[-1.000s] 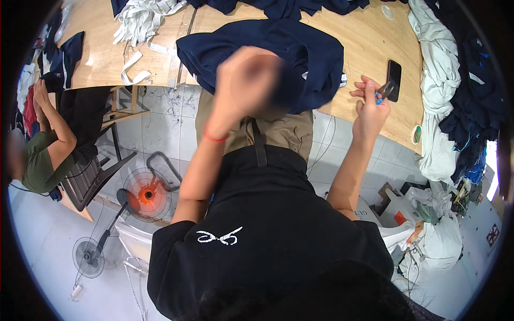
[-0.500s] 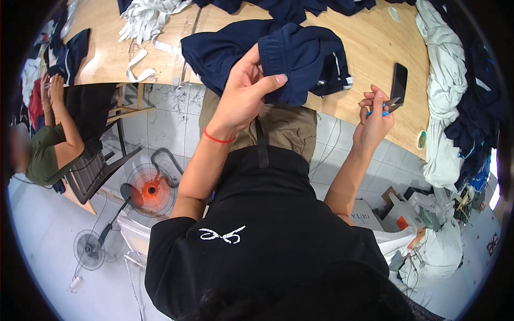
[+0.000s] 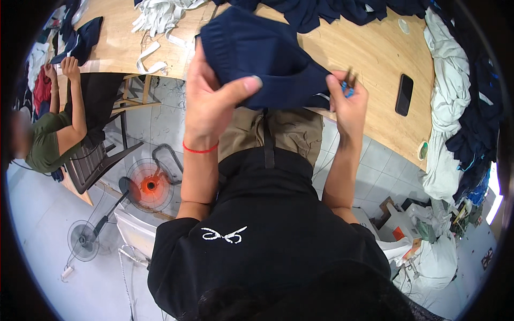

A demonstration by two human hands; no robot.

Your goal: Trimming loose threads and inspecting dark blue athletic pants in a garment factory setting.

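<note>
A navy garment [image 3: 267, 59] with a gathered elastic waistband is stretched between my hands, over the table's near edge. My left hand [image 3: 206, 107] is closed on its waistband side, thumb laid across the front and most fingers hidden behind the cloth. At the garment's right end my right hand [image 3: 348, 101] pinches the edge between thumb and fingers. That same hand keeps small blue-handled thread snips [image 3: 349, 88] tucked in its fingers, blades pointing up and blurred.
On the wooden table [image 3: 369, 59] lie a black phone [image 3: 404, 95], white strips [image 3: 149, 60] and more navy cloth [image 3: 321, 12]. White fabric [image 3: 444, 107] is bunched along the right edge. A co-worker [image 3: 53, 128] handles cloth at far left, near a floor fan [image 3: 150, 184].
My left hand has lifted and turned the garment, shifting it left. My right hand has moved left from beside the phone and taken hold of the garment's edge, still with the snips.
</note>
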